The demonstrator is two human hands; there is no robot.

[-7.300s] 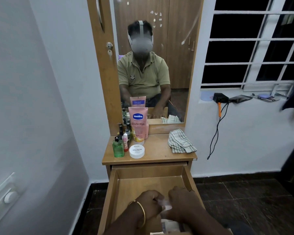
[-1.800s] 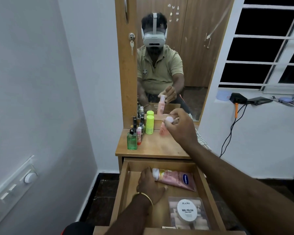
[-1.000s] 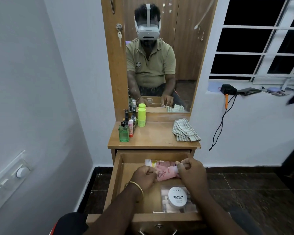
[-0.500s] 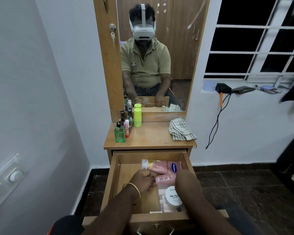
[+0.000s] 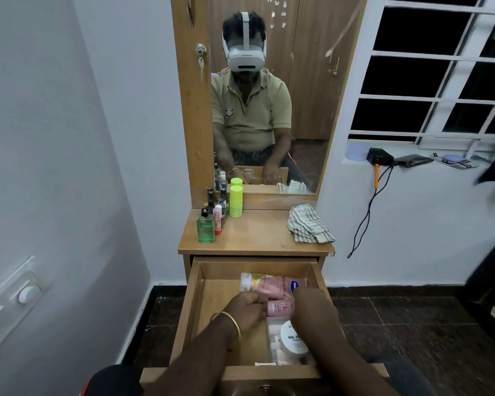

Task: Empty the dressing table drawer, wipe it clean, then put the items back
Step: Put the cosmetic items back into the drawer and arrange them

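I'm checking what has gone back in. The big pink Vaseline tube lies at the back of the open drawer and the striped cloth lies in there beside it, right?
Not quite. The big pink Vaseline tube does lie at the back of the open drawer, but the striped cloth is not in it: the head view shows it on the right of the tabletop.

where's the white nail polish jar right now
In the head view, the nail polish jar sits in the open drawer, front right, just nearer than the small pink tube, partly behind the right hand.
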